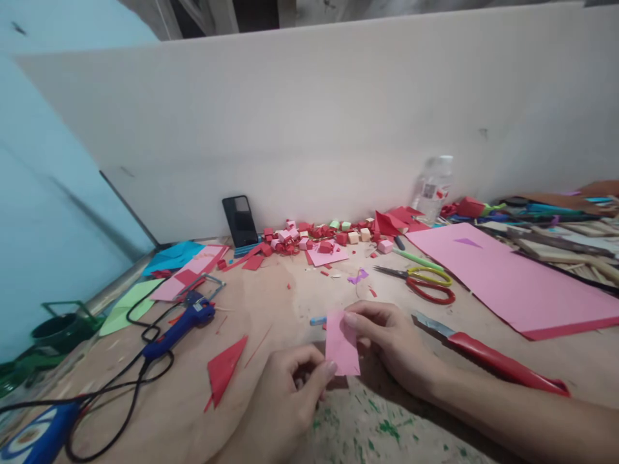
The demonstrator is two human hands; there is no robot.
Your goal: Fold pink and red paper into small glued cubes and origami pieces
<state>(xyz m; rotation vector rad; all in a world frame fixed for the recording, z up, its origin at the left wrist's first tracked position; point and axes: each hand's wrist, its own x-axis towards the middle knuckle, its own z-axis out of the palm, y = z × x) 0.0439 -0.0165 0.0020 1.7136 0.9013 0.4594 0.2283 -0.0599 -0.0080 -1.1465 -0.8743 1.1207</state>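
Observation:
Both of my hands hold one small pink paper rectangle (341,348) just above the wooden table. My left hand (285,399) pinches its lower left corner between thumb and forefinger. My right hand (387,345) grips its upper right edge with the fingertips. A red paper triangle (223,370) lies to the left of my left hand. A red-handled knife (488,361) lies right of my right hand, blade pointing toward it.
Scissors (425,283) with red and yellow handles lie behind my right hand. A blue glue gun (181,325) with a black cord sits at left. A large pink sheet (503,280), a phone (240,221), a plastic bottle (434,187) and several small paper cubes (314,237) line the back.

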